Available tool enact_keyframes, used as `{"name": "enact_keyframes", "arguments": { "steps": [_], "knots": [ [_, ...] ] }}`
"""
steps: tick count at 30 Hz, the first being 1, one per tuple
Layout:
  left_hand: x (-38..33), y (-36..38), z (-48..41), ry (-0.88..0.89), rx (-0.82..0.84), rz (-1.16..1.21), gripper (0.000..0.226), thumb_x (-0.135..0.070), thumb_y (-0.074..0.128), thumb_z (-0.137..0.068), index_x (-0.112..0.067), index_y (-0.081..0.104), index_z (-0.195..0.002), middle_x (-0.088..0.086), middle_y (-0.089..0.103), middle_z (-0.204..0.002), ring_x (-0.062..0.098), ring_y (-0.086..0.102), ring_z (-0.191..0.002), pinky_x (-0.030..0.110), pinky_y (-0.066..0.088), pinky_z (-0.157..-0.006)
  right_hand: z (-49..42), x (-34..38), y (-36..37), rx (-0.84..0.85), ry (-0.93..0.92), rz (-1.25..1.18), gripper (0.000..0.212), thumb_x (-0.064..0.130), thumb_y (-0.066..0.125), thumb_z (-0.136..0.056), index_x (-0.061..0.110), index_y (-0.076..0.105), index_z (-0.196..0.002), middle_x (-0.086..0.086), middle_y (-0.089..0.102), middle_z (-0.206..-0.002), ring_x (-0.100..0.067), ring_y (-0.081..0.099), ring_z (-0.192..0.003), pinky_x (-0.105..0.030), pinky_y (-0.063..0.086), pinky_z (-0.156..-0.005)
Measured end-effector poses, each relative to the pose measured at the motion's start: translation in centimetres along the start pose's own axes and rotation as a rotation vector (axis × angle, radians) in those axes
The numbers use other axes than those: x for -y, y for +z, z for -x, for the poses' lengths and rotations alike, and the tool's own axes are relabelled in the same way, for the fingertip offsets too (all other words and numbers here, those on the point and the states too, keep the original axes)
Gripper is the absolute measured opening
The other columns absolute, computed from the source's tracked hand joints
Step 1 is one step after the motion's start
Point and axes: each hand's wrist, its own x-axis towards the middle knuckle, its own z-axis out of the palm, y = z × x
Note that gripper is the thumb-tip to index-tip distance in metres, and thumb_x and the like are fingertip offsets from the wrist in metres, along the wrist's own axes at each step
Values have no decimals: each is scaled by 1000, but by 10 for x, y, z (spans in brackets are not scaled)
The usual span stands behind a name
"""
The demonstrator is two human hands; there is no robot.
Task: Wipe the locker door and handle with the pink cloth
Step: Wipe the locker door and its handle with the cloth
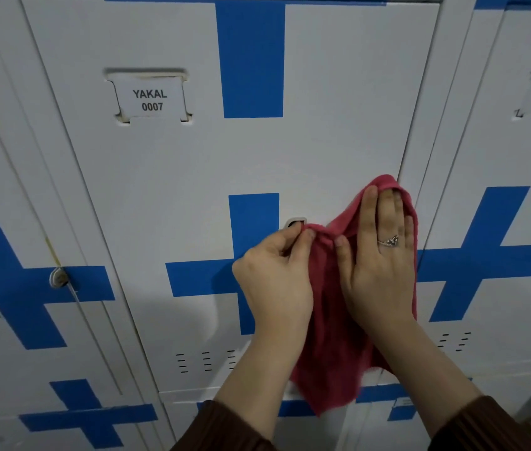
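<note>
- The left hand (pixel 274 275) pinches a top corner of the pink cloth (pixel 329 353) between its thumb and fingers. I think it pulls the cloth tight so it does not bunch up.
- The right hand (pixel 381 265) lies flat on the cloth with straight fingers and pushes it against the locker door (pixel 192 177). It grips nothing. The top of the cloth folds over its fingertips. A flat hand can rub more of the door at once, I think.
- There is a ring (pixel 389 240) on one finger of the flat hand.
- The rest of the cloth hangs down below both hands, past the bottom edge of the door.
- Just above the pinch is a small metal slot (pixel 296 222) in the door. The pinching fingers are almost touching it.
- I cannot see this door's handle. It may be under the cloth and the flat hand, by the door's right edge, but I cannot tell.
- High up and to the left of the hands is a label (pixel 150 99) that says YAKAL 0007.
- The locker is a box for keeping things in. Its door is shut, so what is inside is hidden. The lockers on each side of the hands are shut too.
</note>
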Motion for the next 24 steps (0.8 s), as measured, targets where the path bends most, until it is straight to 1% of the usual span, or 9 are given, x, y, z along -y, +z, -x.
{"name": "enact_keyframes", "arguments": {
  "steps": [3,7,11,13,16,18,19,22,24],
  "knots": [
    [8,-5,10,-13,14,-23,17,-17,75,-77,-12,75,-93,-21,66,-79,-5,65,-76,3,45,-71,-1,1,-1,-2,5,-7,58,30,34,-93,4,16,-142,-16,21,-145,-29,18,-134,-35,6,-112],
    [12,-9,15,-37,27,-59,17,-19,76,-76,-13,75,-92,-16,69,-78,-5,64,-75,4,46,-70,1,1,0,4,-16,-4,58,30,34,-93,4,18,-142,-14,20,-144,-28,18,-134,-32,3,-112],
    [-5,-1,-1,-10,6,-29,14,-13,74,-78,-11,74,-91,-35,56,-78,-10,62,-74,3,44,-76,0,1,-1,3,-8,-10,57,31,33,-94,4,17,-142,-17,24,-144,-28,18,-134,-33,4,-112],
    [-6,1,-1,-5,-9,-5,14,-12,73,-78,-9,74,-92,-35,57,-79,-7,64,-78,5,45,-78,0,0,-1,8,0,-10,58,31,33,-94,5,16,-142,-16,23,-145,-27,17,-134,-32,4,-112],
    [3,-3,9,-3,-13,-49,15,-15,74,-78,-10,75,-92,-21,66,-78,-4,65,-74,5,46,-72,0,1,-1,10,2,-15,58,31,32,-93,5,14,-143,-14,19,-145,-27,16,-135,-31,2,-113],
    [8,-7,14,-33,13,-59,16,-17,75,-77,-11,75,-92,-8,72,-80,-2,65,-73,9,50,-72,0,2,0,4,6,-17,58,31,32,-94,5,14,-143,-14,18,-145,-27,15,-135,-32,2,-113],
    [8,-8,14,-42,25,-65,16,-18,75,-77,-11,75,-92,-5,73,-80,-1,65,-73,10,50,-73,0,3,0,2,6,-15,58,31,32,-94,5,14,-143,-15,19,-145,-27,16,-135,-33,3,-112],
    [0,-6,6,-4,19,-80,15,-15,75,-77,-9,75,-91,-17,68,-79,-4,63,-74,4,46,-72,0,3,0,0,8,-12,58,30,33,-93,4,14,-142,-19,24,-145,-28,17,-134,-34,4,-112],
    [-7,-3,-1,5,10,-56,15,-13,73,-78,-8,74,-92,-20,66,-83,-7,62,-78,3,44,-77,-1,3,0,3,6,-13,58,30,34,-93,5,14,-142,-20,25,-145,-28,17,-134,-34,4,-112]
  ]
}}
